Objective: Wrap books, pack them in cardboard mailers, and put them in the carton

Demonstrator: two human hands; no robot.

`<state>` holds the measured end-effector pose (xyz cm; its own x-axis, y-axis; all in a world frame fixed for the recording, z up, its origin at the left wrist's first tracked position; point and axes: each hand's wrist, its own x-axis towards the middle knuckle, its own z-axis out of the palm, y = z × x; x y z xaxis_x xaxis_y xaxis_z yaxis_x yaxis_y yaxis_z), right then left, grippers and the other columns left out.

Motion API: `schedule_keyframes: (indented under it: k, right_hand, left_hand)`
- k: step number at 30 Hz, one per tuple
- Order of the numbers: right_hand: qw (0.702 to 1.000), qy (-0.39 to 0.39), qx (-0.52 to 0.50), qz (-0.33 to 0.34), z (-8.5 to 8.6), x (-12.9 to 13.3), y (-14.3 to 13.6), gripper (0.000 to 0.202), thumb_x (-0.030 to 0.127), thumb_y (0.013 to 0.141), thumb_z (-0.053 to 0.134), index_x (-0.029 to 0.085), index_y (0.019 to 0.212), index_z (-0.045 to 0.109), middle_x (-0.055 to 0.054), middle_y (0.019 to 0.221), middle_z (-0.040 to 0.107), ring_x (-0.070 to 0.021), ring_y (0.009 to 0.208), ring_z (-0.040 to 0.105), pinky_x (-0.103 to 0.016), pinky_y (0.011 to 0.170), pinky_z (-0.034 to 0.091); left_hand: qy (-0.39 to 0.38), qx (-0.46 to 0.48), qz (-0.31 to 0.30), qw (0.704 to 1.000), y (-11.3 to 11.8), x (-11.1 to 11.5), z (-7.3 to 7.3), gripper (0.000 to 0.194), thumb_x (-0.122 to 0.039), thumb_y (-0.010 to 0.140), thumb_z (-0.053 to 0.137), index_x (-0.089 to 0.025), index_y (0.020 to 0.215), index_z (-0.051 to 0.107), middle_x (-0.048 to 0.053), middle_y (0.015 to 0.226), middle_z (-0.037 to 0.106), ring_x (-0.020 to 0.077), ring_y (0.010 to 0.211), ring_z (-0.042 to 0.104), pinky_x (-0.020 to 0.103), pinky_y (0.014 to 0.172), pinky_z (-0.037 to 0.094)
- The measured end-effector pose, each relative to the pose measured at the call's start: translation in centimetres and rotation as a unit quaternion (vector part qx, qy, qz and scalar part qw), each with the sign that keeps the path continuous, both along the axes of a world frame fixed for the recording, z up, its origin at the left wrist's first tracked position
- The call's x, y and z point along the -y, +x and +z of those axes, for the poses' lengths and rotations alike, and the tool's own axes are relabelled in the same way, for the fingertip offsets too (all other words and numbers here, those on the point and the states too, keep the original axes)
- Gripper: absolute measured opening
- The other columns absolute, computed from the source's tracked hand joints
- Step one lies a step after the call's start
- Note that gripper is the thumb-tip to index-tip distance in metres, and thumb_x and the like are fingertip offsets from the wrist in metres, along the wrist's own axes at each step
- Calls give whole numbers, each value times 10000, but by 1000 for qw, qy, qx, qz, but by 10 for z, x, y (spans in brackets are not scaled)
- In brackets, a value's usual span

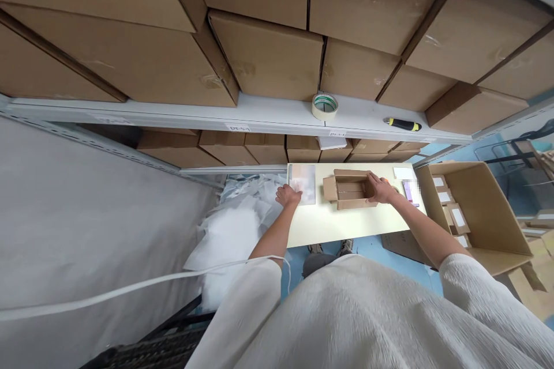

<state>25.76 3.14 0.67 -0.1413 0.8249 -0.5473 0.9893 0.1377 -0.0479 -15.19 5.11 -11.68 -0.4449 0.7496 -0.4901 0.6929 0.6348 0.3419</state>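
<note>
On the pale table (pixel 303 230) a small cardboard box (pixel 351 204) lies with its top open and a flap folded out at its left end. My right hand (pixel 381 189) grips its right end, fingers at the rim and thumb low on the near side. At the table's left edge, my left hand (pixel 288 195) is closed on the left side of a clear plastic packet (pixel 308 184), with the thumb over it. What the packet holds is blurred. The inside of the box shows bare brown cardboard.
White packing sheets (pixel 234 230) are heaped left of the table. A large carton (pixel 493 213) with small labelled boxes stands right. A phone (pixel 409 191) and white card (pixel 403 173) lie on the table. The shelf above holds cartons, a tape roll (pixel 325 106) and a yellow-black cutter (pixel 403 124).
</note>
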Motion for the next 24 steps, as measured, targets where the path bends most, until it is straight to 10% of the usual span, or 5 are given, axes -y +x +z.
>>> schedule_keyframes:
  k: [15, 24]
  right_hand:
    - [999, 16, -32, -13, -3, -1, -1, 1345, 574, 713, 911, 363, 1771, 108, -77, 1847, 145, -452, 1447, 485, -571, 1203, 461]
    - [996, 35, -86, -17, -9, -2, 5, 1320, 597, 669, 917, 326, 1751, 210, -119, 1832, 191, -482, 1458, 485, -605, 1171, 474]
  left_hand:
    - [57, 179, 53, 981, -7, 10, 10, 614, -275, 812, 854, -234, 1316, 505, 79, 1147, 758, 282, 1142, 752, 391, 997, 588]
    - [210, 250, 94, 940, -22, 37, 70, 561, -206, 815, 841, -228, 1261, 500, 24, 1074, 731, 203, 990, 754, 343, 912, 627]
